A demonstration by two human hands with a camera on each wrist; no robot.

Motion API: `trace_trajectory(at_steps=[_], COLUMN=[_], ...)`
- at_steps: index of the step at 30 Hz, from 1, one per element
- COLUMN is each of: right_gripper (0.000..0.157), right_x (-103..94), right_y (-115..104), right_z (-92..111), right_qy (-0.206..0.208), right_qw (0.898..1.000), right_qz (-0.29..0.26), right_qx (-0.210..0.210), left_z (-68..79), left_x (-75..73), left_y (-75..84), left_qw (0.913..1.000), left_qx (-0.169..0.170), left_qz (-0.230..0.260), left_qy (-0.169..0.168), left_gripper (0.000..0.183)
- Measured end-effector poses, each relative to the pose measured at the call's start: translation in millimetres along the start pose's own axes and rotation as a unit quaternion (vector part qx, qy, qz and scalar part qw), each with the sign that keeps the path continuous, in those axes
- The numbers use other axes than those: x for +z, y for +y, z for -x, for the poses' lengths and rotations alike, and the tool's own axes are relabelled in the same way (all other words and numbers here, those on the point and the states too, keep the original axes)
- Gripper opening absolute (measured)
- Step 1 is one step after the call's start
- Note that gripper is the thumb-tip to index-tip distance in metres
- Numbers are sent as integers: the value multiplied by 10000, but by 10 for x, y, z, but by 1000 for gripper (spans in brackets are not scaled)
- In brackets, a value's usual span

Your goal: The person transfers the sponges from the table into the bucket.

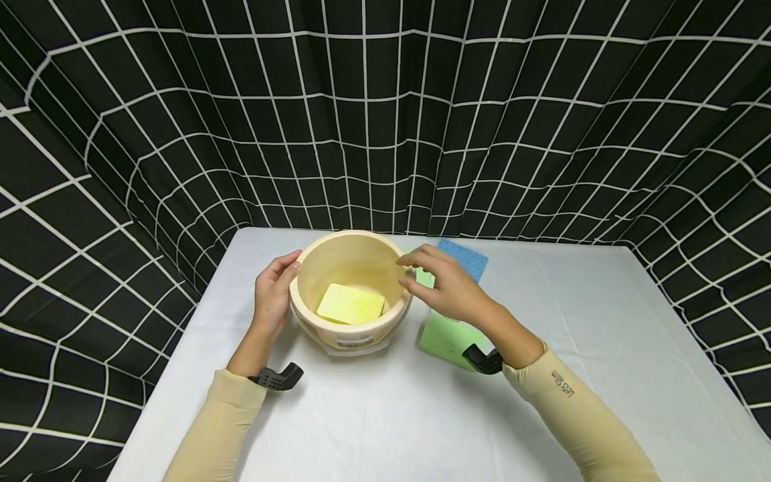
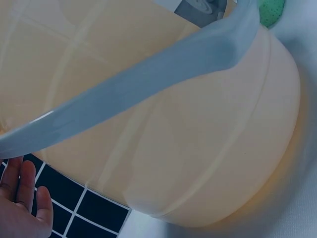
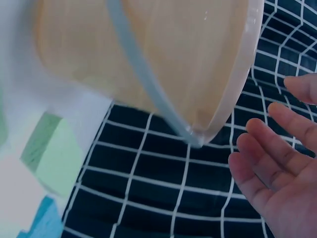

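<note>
A cream plastic bucket [image 1: 355, 258] stands upright on the table, its pale handle [image 2: 133, 82] hanging down along the outside. A yellow sponge [image 1: 351, 304] lies flat on its bottom. At the left rim, my left hand [image 1: 274, 291] holds the bucket, thumb close to the edge and fingers along the outer side. My right hand [image 1: 442, 281] hovers by the right rim with nothing in it. Its fingers are loosely bent and spread, and in the right wrist view they stand apart from the rim.
To the right of the bucket a green sponge [image 1: 448, 340] lies under my right forearm. Behind my right hand are another green piece [image 1: 424, 276] and a blue sponge [image 1: 465, 258]. A black gridded curtain [image 1: 385, 120] surrounds the white table [image 1: 373, 415] at the back and sides.
</note>
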State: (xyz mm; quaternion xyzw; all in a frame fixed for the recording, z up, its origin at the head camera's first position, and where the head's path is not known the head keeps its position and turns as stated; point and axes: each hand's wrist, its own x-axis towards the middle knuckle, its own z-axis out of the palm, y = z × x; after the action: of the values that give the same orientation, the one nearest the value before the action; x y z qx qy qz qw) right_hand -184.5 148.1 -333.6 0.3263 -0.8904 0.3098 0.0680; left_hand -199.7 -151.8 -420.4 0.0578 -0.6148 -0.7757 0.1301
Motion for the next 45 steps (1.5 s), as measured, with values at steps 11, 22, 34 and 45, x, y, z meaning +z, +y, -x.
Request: trace_trajectory(at_steps=[11,22,34,45], right_gripper=[24,26,43,60], right_x=[-24,145,251,327], right_y=[276,565,770,869], right_z=[367,644,854,989], right_qy=[412,202,-505,-961], right_qw=[9988,9962,9859,9761], right_qz=[48,60,391,775], right_qx=[262,849,1545,1791], left_z=[9,40,25,-3], left_x=[9,2,3,-3], left_y=[-9,-24,-1,-25], left_qw=[9999,9989,9994,9994], left_qx=[69,242,208,148], left_qz=[-114,-406,-233,-262], left_qy=[50,80,118,145], left_gripper=[32,30,31,31])
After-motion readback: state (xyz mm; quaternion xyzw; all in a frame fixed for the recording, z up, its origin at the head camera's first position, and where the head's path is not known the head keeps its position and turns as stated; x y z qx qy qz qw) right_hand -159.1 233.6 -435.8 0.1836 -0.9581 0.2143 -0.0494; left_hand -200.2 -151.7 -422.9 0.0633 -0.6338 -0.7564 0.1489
